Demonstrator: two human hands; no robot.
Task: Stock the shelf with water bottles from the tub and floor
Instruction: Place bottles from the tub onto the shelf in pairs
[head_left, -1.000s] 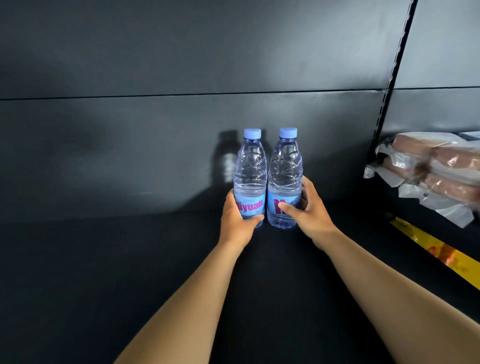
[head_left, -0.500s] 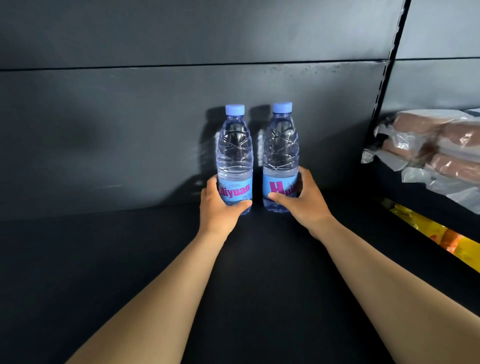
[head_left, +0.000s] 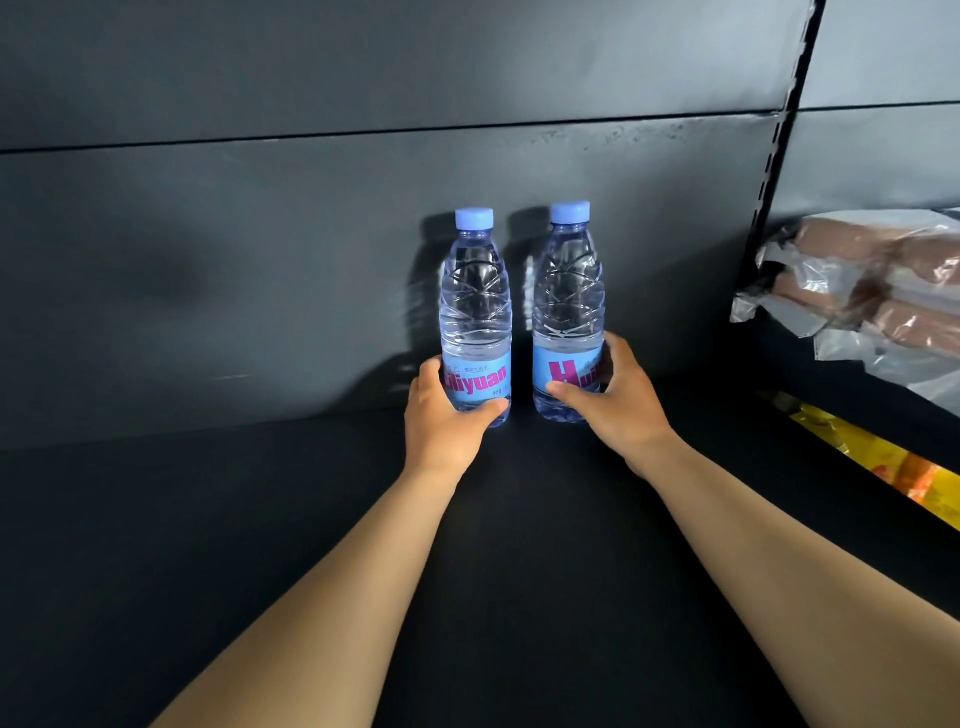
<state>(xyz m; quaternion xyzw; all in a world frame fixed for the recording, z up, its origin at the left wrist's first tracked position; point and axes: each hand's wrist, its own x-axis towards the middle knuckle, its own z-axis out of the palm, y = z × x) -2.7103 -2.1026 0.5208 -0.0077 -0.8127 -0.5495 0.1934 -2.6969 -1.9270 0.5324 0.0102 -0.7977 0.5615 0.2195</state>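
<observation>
Both bare forearms reach forward and slightly inward from the bottom of the view, nearly straight, across the dark shelf (head_left: 260, 519) toward its back panel (head_left: 260, 260). The left hand (head_left: 441, 421) wraps the lower part of the left water bottle (head_left: 475, 317) from its left side, thumb lying across the front just under the blue label and the other fingers hidden behind the bottle, so the grip is clenched on it. The right hand (head_left: 613, 405) holds the right water bottle (head_left: 569, 312) from its right side in the same way, thumb pressed across the front of the label and the remaining fingers curled round the far side. Both bottles stand upright with blue caps on, side by side with a narrow gap between them, at the rear of the shelf just in front of the back panel, where their shadows fall. Whether their bases rest fully on the shelf cannot be told. To the right, beyond a slotted upright (head_left: 779, 182), plastic-wrapped packages (head_left: 872, 291) lie on the neighbouring shelf, above a yellow strip (head_left: 872, 462).
</observation>
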